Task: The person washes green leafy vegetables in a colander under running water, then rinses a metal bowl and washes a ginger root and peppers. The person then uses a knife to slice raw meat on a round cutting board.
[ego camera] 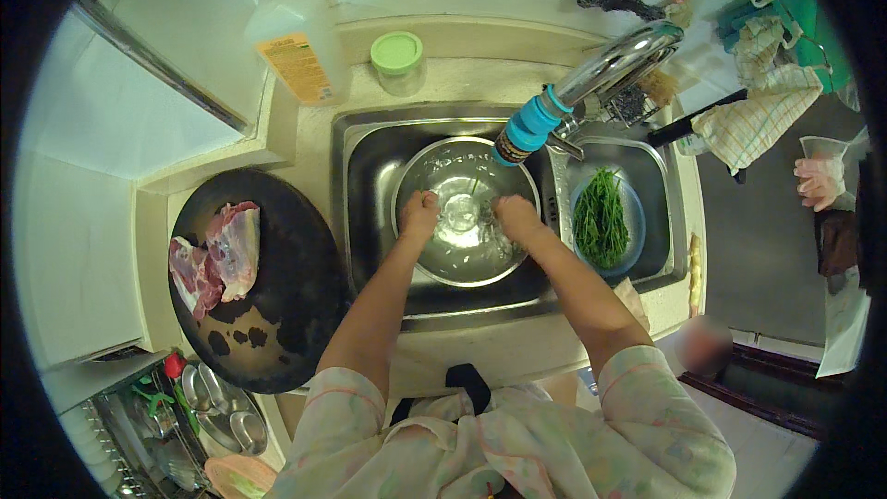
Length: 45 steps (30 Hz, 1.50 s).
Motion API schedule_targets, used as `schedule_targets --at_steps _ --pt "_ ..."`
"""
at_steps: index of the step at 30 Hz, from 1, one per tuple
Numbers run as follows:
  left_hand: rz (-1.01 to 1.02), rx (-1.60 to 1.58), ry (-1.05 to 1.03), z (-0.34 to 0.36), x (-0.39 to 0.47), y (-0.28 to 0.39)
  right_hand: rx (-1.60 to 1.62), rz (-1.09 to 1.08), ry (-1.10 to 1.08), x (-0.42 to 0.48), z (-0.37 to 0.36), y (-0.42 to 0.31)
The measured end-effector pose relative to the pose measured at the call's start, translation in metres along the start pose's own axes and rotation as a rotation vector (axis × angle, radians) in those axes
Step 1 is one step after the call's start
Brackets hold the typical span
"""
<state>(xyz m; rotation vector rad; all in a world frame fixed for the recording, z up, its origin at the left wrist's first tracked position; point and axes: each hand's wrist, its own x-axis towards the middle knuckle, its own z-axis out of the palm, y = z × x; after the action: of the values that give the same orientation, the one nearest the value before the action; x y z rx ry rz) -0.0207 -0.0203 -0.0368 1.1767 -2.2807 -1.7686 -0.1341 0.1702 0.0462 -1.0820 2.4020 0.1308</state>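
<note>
A round metal bowl (466,277) holding water stands in the larger basin of a steel double sink (443,319). Over its left side is my left hand (420,215), fingers curled. My right hand (517,220), also curled, is at the bowl's right side, where the water is stirred up. Whether either hand holds anything is hard to tell. A thin green stem (475,185) lies between them. Above the bowl's upper right hangs the faucet's blue nozzle (530,126). Green leafy stalks (600,222) lie in a blue-rimmed basket (634,229) in the smaller basin.
On the left, raw meat pieces (234,249) lie on a round dark cutting board (298,270). Behind the sink stand a large plastic bottle (298,55) and a green-lidded jar (398,62). A checked cloth (762,114) hangs at right; a dish rack (132,443) is lower left.
</note>
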Motion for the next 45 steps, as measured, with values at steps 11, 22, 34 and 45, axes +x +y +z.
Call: schedule_targets --at_steps 11,22,34,45 --pt "0.164 0.434 -0.071 0.001 -0.010 0.009 0.209 -0.088 -0.171 0.040 -0.004 -0.019" --pt "0.272 0.682 -0.777 0.005 -0.034 0.016 0.306 -0.446 -0.310 -0.017 0.041 -0.015" --pt "-0.190 -0.548 -0.447 0.007 -0.051 0.075 1.262 0.019 0.108 -0.037 -0.015 -0.010" --pt "-0.144 -1.162 -0.470 -0.004 -0.093 0.128 0.941 0.007 0.685 -0.050 -0.010 -0.046"
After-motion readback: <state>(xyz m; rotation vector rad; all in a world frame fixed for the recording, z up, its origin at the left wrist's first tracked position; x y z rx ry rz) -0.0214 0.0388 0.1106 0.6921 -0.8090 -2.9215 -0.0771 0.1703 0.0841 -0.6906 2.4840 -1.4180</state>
